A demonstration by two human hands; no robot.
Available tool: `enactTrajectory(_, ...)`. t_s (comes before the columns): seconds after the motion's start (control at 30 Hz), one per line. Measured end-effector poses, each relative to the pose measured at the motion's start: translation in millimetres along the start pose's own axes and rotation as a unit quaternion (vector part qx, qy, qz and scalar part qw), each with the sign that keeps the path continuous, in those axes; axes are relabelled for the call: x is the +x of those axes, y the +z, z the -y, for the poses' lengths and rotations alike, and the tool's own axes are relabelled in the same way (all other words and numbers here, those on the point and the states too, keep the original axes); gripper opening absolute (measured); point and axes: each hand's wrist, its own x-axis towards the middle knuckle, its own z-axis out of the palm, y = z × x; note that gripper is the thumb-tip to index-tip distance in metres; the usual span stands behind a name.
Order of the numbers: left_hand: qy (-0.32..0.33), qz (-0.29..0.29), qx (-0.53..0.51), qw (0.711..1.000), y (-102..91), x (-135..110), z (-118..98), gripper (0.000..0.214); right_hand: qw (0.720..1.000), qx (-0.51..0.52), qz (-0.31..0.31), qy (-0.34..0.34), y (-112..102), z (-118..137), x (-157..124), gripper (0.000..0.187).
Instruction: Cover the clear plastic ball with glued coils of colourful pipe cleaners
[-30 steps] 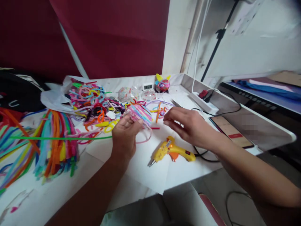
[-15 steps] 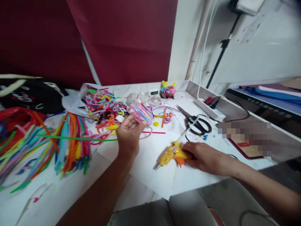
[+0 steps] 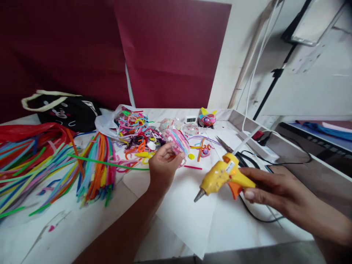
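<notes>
My left hand (image 3: 164, 165) pinches a striped craft piece (image 3: 180, 142), probably light, soft, best held at its edge; my right hand (image 3: 277, 189) grips a stiff-looking glue gun (image 3: 220, 176) by its handle.

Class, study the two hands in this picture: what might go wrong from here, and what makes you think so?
Burn: the glue gun in the right hand seems to show a lit orange light, so its metal nozzle may be hot; the left hand, holding the striped piece, is bare.
Snag: the black cord loops beneath the right hand and might catch.
Knock: the scissors lie behind the glue gun and could be bumped.
</notes>
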Motion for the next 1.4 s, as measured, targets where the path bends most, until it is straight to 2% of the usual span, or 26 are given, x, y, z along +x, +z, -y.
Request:
enactTrajectory(0.1, 0.008, 0.012, 0.0, 1.0, -0.4, -0.6, -0.4, 0.043, 0.994, 0.062, -0.087, 0.013, 3.8, 9.7, 12.1, 0.034)
enactTrajectory(0.2, 0.007, 0.026, 0.002, 1.0, -0.1, -1.6, -1.4, 0.042, 0.983, 0.121, -0.14, 0.002, 11.6, 11.5, 25.2, 0.029)
enactTrajectory(0.4, -0.004, 0.021, 0.008, 1.0, 3.3, -4.1, -4.6, 0.04, 0.977, 0.152, -0.148, -0.023, 27.2, -1.3, 41.1, 0.025)
enactTrajectory(0.53, -0.025, 0.022, 0.024, 0.999, 5.4, -7.2, -9.7, 0.039, 0.967, 0.194, -0.162, -0.041, 36.0, -19.7, 42.7, 0.035)
enactTrajectory(0.7, -0.034, 0.034, 0.037, 0.998, 6.8, -11.0, -14.2, 0.036, 0.962, 0.177, -0.207, -0.005, 38.7, -34.3, 42.1, 0.035)
enactTrajectory(0.9, -0.028, 0.048, 0.039, 0.998, 6.7, -13.5, -10.6, 0.038, 0.961, 0.192, -0.197, 0.001, 40.8, -34.1, 37.9, 0.032)
enactTrajectory(1.2, -0.034, 0.081, 0.056, 0.995, 5.7, -15.2, -9.8, 0.032, 0.962, 0.209, -0.173, -0.032, 43.4, -35.7, 35.6, 0.033)
enactTrajectory(1.4, -0.042, 0.079, 0.061, 0.994, 7.2, -15.9, -11.2, 0.034, 0.961, 0.217, -0.167, -0.032, 42.6, -31.8, 36.8, 0.036)
